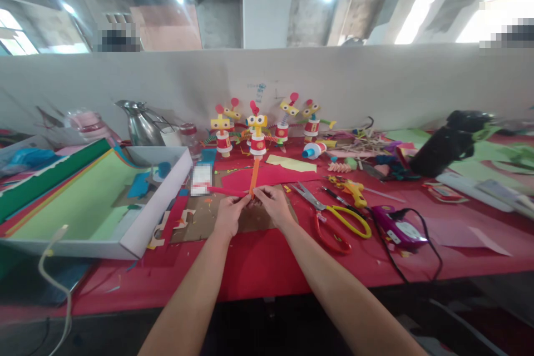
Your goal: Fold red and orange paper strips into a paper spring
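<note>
My left hand (230, 214) is closed, pinching the end of a red paper strip (225, 191) that stretches out to the left. Close against it, my right hand (273, 206) is closed on an orange paper strip (255, 171), which points away from me. The two strips meet at a corner between my fingertips; how they join there is hidden. Below my hands lies a brown cardboard sheet (200, 225). Right of it are scissors (323, 208) with one yellow and one red handle, blades apart.
Several paper-cup robot figures (257, 144) stand at the back. A white box (156, 200) of coloured paper is at left, beyond it a steel jug (142, 122). To the right are a yellow glue gun (354, 192), a purple corded device (398, 228) and a black bottle (444, 144).
</note>
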The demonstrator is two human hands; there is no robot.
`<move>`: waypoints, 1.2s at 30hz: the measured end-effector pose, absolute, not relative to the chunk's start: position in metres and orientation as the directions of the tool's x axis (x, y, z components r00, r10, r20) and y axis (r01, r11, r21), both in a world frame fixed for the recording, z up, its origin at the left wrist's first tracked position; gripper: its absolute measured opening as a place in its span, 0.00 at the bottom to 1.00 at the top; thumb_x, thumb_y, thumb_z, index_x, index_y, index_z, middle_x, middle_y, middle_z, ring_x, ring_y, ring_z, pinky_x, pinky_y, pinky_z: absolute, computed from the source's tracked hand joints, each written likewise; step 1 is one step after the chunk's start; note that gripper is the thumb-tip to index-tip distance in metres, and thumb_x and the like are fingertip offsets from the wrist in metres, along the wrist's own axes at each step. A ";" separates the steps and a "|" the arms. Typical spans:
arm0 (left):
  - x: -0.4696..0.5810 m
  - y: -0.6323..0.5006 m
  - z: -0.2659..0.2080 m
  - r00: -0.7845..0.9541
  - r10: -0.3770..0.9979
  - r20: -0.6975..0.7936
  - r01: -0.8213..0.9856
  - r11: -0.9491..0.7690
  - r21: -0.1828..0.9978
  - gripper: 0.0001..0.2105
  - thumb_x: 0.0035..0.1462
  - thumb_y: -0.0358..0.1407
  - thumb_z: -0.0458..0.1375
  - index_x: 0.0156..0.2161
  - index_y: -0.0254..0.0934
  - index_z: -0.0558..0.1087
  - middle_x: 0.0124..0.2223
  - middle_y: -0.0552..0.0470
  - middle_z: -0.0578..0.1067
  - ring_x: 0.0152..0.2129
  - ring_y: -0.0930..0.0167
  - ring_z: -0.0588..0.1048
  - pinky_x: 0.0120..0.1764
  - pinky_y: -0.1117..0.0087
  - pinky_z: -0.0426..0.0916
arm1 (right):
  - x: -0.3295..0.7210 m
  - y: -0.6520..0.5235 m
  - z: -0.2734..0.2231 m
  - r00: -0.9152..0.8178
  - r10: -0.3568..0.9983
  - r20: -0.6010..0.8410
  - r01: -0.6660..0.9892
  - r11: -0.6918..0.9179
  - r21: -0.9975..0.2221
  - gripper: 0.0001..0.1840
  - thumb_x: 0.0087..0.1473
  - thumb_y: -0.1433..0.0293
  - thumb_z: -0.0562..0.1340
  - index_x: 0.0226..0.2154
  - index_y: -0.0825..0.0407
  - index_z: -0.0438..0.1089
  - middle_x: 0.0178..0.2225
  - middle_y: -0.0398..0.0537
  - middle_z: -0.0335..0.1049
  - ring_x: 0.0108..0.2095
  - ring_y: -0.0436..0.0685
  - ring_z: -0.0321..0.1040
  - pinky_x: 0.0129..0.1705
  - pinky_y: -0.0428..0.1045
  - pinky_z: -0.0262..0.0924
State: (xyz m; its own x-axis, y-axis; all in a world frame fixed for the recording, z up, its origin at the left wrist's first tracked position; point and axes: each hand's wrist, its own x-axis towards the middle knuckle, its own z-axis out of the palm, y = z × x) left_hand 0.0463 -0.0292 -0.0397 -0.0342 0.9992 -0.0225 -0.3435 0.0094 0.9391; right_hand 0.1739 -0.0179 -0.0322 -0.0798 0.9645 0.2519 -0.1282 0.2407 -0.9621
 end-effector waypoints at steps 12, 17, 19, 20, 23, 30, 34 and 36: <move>0.050 -0.034 -0.027 -0.072 0.997 0.010 -0.515 -0.045 0.856 0.17 0.35 0.37 0.68 0.34 0.31 0.76 0.24 0.49 0.76 0.24 0.68 0.75 0.32 0.68 0.68 | 0.167 -0.022 -0.032 -0.075 0.980 0.184 -0.124 0.174 -0.977 0.14 0.41 0.60 0.66 0.30 0.52 0.72 0.24 0.44 0.73 0.25 0.53 0.68 0.26 0.46 0.59; 0.052 -0.036 -0.025 -0.073 0.997 0.010 -0.515 -0.046 0.856 0.12 0.36 0.36 0.68 0.27 0.31 0.74 0.23 0.48 0.76 0.25 0.66 0.76 0.33 0.66 0.69 | 0.169 -0.021 -0.031 -0.100 0.975 0.197 -0.168 0.178 -0.970 0.11 0.43 0.61 0.65 0.26 0.52 0.74 0.22 0.43 0.72 0.23 0.51 0.65 0.27 0.46 0.59; 0.052 -0.037 -0.026 -0.085 0.996 0.006 -0.492 -0.047 0.869 0.10 0.36 0.34 0.67 0.24 0.31 0.73 0.22 0.48 0.76 0.25 0.66 0.76 0.33 0.66 0.69 | 0.169 -0.020 -0.031 -0.098 0.975 0.199 -0.168 0.181 -0.969 0.10 0.43 0.61 0.64 0.25 0.52 0.74 0.21 0.43 0.71 0.22 0.51 0.64 0.27 0.46 0.58; 0.052 -0.038 -0.025 -0.092 0.996 0.001 -0.483 -0.045 0.875 0.09 0.36 0.34 0.67 0.23 0.31 0.72 0.22 0.48 0.75 0.25 0.66 0.76 0.33 0.66 0.69 | 0.169 -0.020 -0.031 -0.093 0.975 0.200 -0.168 0.183 -0.969 0.10 0.43 0.61 0.64 0.25 0.52 0.74 0.21 0.43 0.71 0.22 0.51 0.64 0.26 0.46 0.58; 0.053 -0.038 -0.025 -0.090 0.996 -0.010 -0.471 -0.034 0.882 0.07 0.36 0.32 0.66 0.22 0.31 0.73 0.20 0.50 0.75 0.25 0.66 0.76 0.33 0.66 0.69 | 0.169 -0.020 -0.032 -0.061 0.979 0.196 -0.169 0.184 -0.968 0.10 0.43 0.62 0.64 0.24 0.52 0.74 0.20 0.42 0.70 0.21 0.50 0.63 0.26 0.46 0.57; 0.056 -0.035 -0.025 -0.109 0.994 -0.025 -0.552 -0.039 0.833 0.10 0.32 0.33 0.67 0.23 0.32 0.73 0.22 0.51 0.76 0.28 0.66 0.76 0.35 0.67 0.69 | 0.169 -0.019 -0.033 -0.041 0.979 0.200 -0.207 0.187 -0.960 0.11 0.42 0.61 0.65 0.25 0.53 0.74 0.20 0.42 0.70 0.22 0.50 0.62 0.26 0.45 0.56; 0.055 -0.034 -0.025 -0.081 0.996 -0.031 -0.564 -0.021 0.825 0.13 0.30 0.34 0.69 0.25 0.32 0.73 0.25 0.50 0.76 0.30 0.65 0.76 0.37 0.65 0.69 | 0.170 -0.018 -0.034 -0.028 0.983 0.184 -0.185 0.175 -0.967 0.12 0.41 0.60 0.65 0.25 0.52 0.73 0.21 0.43 0.70 0.22 0.50 0.62 0.26 0.46 0.57; 0.054 -0.034 -0.026 -0.063 0.997 -0.037 -0.567 -0.005 0.824 0.13 0.31 0.34 0.69 0.25 0.32 0.73 0.26 0.49 0.77 0.30 0.65 0.76 0.37 0.65 0.69 | 0.169 -0.018 -0.034 -0.028 0.983 0.179 -0.162 0.172 -0.972 0.12 0.41 0.60 0.65 0.25 0.52 0.73 0.21 0.43 0.70 0.22 0.50 0.62 0.26 0.45 0.57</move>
State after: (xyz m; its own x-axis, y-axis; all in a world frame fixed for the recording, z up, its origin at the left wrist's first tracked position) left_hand 0.0544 -0.0343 -0.0255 -0.0634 0.9973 -0.0373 -0.5668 -0.0052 0.8238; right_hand 0.1695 -0.0179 -0.0337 -0.0278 0.9834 0.1791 -0.1619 0.1724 -0.9716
